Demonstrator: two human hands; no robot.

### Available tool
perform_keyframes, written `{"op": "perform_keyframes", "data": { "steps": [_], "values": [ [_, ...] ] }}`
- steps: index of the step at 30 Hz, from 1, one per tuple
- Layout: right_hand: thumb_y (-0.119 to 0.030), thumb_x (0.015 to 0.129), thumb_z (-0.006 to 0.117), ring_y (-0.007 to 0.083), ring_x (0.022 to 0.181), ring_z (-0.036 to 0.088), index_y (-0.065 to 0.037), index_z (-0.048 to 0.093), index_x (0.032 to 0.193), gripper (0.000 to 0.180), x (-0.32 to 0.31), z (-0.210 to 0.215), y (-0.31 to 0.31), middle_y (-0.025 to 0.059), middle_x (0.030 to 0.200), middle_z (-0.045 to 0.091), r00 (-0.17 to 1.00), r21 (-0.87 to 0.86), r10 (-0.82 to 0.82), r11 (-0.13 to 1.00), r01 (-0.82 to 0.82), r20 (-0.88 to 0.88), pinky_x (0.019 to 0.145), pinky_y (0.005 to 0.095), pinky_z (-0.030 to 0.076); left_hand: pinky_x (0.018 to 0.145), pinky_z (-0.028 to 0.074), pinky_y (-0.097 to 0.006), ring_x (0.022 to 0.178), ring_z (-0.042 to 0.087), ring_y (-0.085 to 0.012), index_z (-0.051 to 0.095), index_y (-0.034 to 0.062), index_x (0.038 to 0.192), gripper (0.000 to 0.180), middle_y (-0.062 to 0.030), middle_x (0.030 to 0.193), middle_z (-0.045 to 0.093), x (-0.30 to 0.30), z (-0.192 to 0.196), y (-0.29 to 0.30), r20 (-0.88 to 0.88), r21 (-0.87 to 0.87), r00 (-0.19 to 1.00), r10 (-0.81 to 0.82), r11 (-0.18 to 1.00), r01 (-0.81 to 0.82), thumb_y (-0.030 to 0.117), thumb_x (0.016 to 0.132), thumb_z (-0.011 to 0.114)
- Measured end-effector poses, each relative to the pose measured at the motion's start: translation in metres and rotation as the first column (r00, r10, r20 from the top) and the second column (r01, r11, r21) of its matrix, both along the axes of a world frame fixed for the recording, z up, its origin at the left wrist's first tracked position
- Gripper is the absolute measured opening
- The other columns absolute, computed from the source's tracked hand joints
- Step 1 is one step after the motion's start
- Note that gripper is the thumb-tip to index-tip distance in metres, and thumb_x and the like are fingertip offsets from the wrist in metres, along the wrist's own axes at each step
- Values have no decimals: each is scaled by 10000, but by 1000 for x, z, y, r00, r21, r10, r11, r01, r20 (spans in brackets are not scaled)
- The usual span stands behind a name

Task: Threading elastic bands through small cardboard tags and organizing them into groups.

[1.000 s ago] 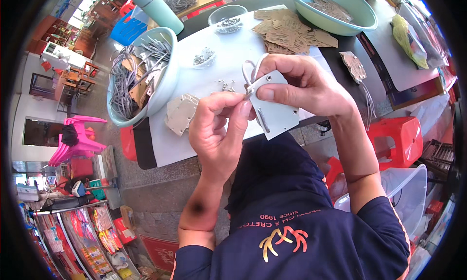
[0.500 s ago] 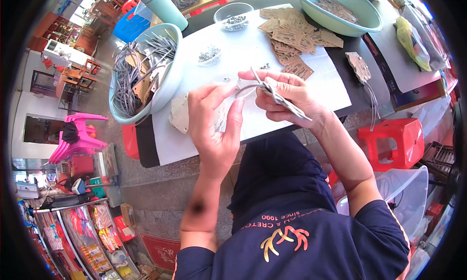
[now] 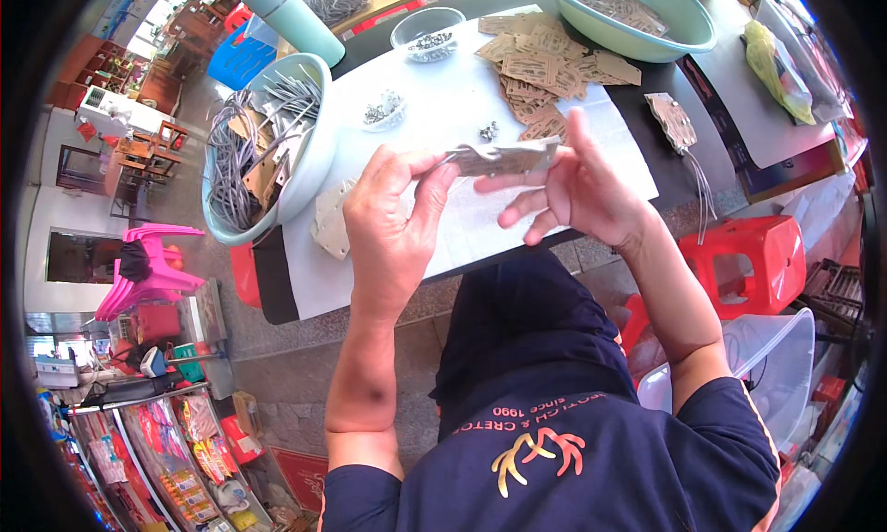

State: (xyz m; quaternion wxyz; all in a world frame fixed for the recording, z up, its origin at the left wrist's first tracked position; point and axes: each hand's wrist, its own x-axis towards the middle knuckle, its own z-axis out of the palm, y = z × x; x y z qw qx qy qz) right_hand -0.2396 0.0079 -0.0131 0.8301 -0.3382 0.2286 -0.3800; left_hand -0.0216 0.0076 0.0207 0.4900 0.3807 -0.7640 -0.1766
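My left hand [image 3: 388, 223] pinches one end of a thin grey plate [image 3: 508, 159], held nearly edge-on above the white sheet [image 3: 443, 246]. A short bit of grey wire seems to show at its pinched end. My right hand [image 3: 596, 199] is open with its fingers spread, close to the plate's other end; whether it touches the plate I cannot tell. Under and beside my left wrist lie pale plates with small holes [image 3: 330, 225]. Beyond the held plate are a few small metal parts [image 3: 489, 131] and a pile of brown perforated plates [image 3: 545, 70].
A light-blue tub [image 3: 309, 176] of grey cables and plates stands at the left. Small clear dishes of metal parts [image 3: 429, 35] are farther back. At the right are a green basin [image 3: 647, 47], a plate with trailing wires [image 3: 670, 121] and a red stool [image 3: 748, 264].
The grey wires held in my right hand no longer show there. My right hand has opened, and my left hand now pinches the grey plate. My view has shifted slightly.
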Motion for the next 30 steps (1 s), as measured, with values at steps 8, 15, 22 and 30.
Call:
{"op": "perform_keyframes", "data": {
  "steps": [8,15,22,30],
  "values": [
    [-265,933,650,97,837,632,-25,663,1100,292,-9,-3,11,33,939,675,885,-371,-407,876,308,-227,695,253,534,594,496,-247,668,636,-117,657,-40,925,104,-66,822,632,-6,-4,2,-249,329,968,-30,938,114,43,871,691],
    [-279,942,636,67,749,619,-34,675,1059,275,-15,-8,13,17,881,672,902,-277,-399,897,346,-165,637,215,514,566,474,-230,647,614,-94,662,-32,863,154,-56,791,626,-2,-4,3,-205,434,978,-42,892,130,117,890,694],
    [-276,937,641,56,730,602,-33,671,1060,273,-13,-15,14,13,883,671,874,-269,-462,870,414,-150,648,208,505,558,465,-231,618,591,-82,651,-17,857,170,-52,765,633,-4,-4,5,-90,421,995,-40,904,75,143,904,683],
    [-248,884,706,79,777,617,-40,675,1035,259,-8,-6,15,34,920,684,894,-257,-409,897,359,-183,690,237,510,585,485,-232,641,612,-86,628,-25,918,153,-54,753,651,-10,-5,9,-206,494,972,-114,845,204,125,917,660]
  ]
}}
